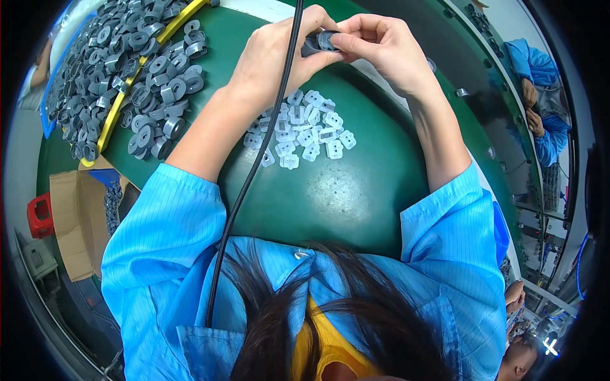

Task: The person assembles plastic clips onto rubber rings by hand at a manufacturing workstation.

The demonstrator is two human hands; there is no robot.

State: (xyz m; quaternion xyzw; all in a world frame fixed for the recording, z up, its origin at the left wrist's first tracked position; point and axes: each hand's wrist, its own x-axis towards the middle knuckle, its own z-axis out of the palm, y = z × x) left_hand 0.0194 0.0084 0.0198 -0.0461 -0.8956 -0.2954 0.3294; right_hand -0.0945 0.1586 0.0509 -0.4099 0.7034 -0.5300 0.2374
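Note:
Near the far edge of the green table point(330, 203), both my hands meet around a small dark grey round plastic part point(326, 41). My left hand point(270, 57) is closed around its left side, fingers over the top and thumb below. From the right, my right hand point(391, 54) pinches at the part, its thumb pressed against the round face. Whether a smaller piece sits under that thumb is hidden. Between my forearms lies a loose cluster of small translucent white plastic pieces point(305, 130).
A big heap of grey ring-shaped parts point(105, 70) lies at the left, crossed by a yellow strip point(127, 82). A black cable point(254, 165) hangs across the view. Lower left are a cardboard box point(70, 216) and red container point(40, 216). A co-worker's blue sleeves point(549, 143) show at right.

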